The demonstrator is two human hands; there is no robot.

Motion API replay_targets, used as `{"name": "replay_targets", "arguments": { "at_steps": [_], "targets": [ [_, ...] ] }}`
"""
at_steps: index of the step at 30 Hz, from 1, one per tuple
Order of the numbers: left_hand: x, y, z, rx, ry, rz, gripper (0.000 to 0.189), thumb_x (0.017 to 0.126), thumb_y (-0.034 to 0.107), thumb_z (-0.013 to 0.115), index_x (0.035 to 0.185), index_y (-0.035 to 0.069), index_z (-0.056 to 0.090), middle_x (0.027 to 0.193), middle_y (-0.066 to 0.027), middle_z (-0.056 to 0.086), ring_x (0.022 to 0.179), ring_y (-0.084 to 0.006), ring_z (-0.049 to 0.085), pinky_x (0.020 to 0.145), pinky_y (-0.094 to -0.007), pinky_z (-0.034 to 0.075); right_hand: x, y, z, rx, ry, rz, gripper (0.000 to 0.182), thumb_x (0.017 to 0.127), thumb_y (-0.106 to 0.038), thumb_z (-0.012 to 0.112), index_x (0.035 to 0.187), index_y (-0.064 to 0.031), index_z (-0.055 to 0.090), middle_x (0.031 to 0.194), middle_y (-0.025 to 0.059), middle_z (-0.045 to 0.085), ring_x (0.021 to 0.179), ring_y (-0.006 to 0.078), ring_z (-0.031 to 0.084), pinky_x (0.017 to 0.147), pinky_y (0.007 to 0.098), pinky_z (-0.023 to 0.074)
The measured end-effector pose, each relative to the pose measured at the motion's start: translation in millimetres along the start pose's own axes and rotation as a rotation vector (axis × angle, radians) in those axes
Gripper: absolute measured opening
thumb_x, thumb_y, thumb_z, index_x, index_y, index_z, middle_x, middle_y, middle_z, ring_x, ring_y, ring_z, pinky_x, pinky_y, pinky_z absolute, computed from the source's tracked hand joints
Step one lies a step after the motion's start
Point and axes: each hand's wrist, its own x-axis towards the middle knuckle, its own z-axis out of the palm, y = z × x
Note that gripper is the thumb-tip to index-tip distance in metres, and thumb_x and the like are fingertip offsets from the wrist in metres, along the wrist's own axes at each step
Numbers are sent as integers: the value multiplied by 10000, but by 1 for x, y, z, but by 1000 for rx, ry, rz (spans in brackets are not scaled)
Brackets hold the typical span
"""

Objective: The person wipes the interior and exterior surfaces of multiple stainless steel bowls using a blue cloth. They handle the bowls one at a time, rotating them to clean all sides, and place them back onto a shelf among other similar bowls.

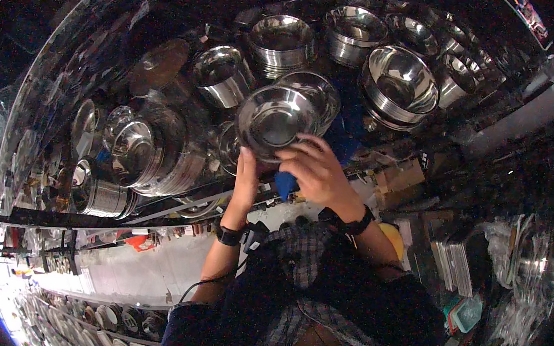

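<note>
A shiny stainless steel bowl (277, 118) is held up in front of me, its hollow turned towards the camera. My left hand (246, 173) supports the bowl's lower left edge, thumb near the rim. On the lower right side, the fingers of my right hand (312, 168) reach over the rim; they are slightly blurred. A piece of blue cloth (286, 184) hangs beneath my right hand, and more blue material shows behind that hand. Whether the right palm also grips the cloth is hidden. Just behind the held bowl is another steel bowl (330, 96).
Stacked steel bowls (283, 50) stand at the back, with a wide bowl stack (401, 85) at the right. A deep steel pot (223, 77) is left of centre. More nested bowls (133, 153) lie tilted at the left. A cardboard box (400, 181) is near my right arm.
</note>
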Motion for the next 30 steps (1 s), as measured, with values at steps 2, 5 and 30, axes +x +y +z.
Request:
{"name": "replay_targets", "arguments": {
  "at_steps": [2, 5, 30],
  "targets": [
    [1, -7, -6, 13, 66, 74, 476, 973, 399, 400, 1215, -5, 462, 1139, -71, 555, 1013, -152, 526, 890, -292, 410, -4, -2, 8, 51, -19, -47, 211, 673, -57, 613, 880, -97, 619, 1104, 42, 580, 1062, 259, 523, 957, 438, 386],
    [-6, 3, -5, 23, 56, 88, 366, 924, 213, 538, 1216, 3, 468, 1136, -63, 562, 1015, -148, 528, 885, -283, 409, 5, -14, -8, 44, 96, 43, 219, 669, -58, 618, 878, -122, 643, 1120, 56, 564, 1029, 281, 529, 905, 424, 403],
    [-34, 7, -23, 253, 15, 369, 794, 618, -148, 428, 1368, 52, 258, 1331, -92, 357, 1264, -219, 332, 1076, -349, 249, 24, -40, 40, 96, 4, 489, 151, 764, -163, 671, 879, -100, 596, 822, 92, 621, 724, 302, 626, 599, 395, 497]
  ]
}}
